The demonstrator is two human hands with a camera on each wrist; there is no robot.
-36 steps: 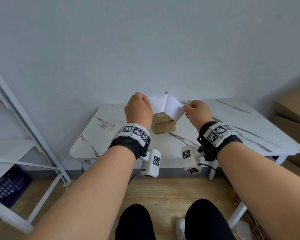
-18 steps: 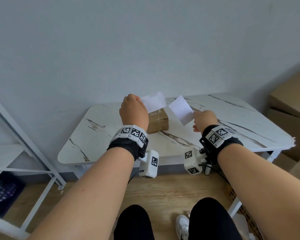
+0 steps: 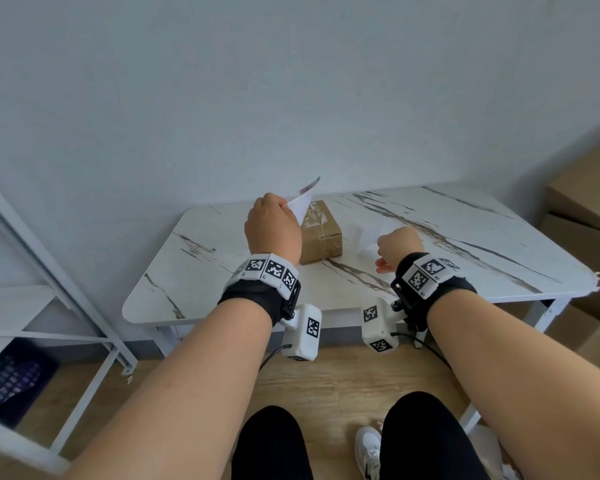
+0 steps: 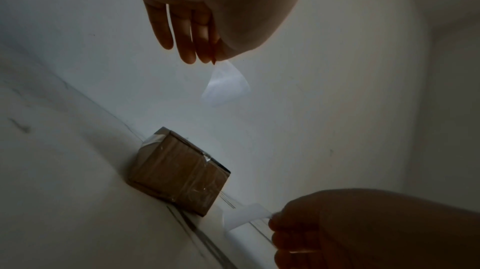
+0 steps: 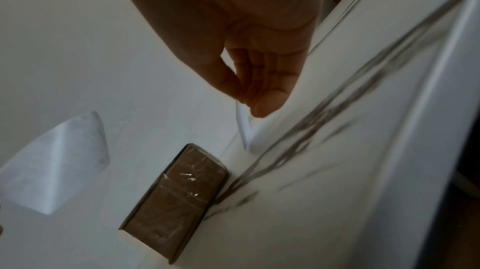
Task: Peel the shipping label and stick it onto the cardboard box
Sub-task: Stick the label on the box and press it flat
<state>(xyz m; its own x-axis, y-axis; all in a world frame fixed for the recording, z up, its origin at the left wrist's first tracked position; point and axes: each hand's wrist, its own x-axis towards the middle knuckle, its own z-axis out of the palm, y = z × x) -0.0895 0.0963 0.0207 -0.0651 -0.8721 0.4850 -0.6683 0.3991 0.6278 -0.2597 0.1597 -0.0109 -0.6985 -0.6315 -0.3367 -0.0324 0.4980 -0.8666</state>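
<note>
A small brown cardboard box [image 3: 321,233] sealed with clear tape sits on the white marble-pattern table [image 3: 222,258]. My left hand [image 3: 272,230] is raised just left of the box and pinches the white shipping label [image 3: 302,206], whose printed side shows at its upper tip. In the left wrist view the label [image 4: 226,86] hangs curled from my fingertips above the box [image 4: 179,173]. My right hand [image 3: 399,245] is low over the table, right of the box, pinching the white backing sheet [image 3: 369,242]. The backing sheet [image 5: 245,129] droops onto the tabletop.
A white metal shelf frame [image 3: 49,265] stands at the left, with a dark crate [image 3: 7,379] under it. Large cardboard boxes [image 3: 582,209] are stacked at the right. The table's right corner [image 3: 594,285] is chipped. My legs are below the front edge.
The label and backing, joined a second ago, have come apart. My right hand has dropped toward the table with the backing. My left hand keeps the label raised beside the box.
</note>
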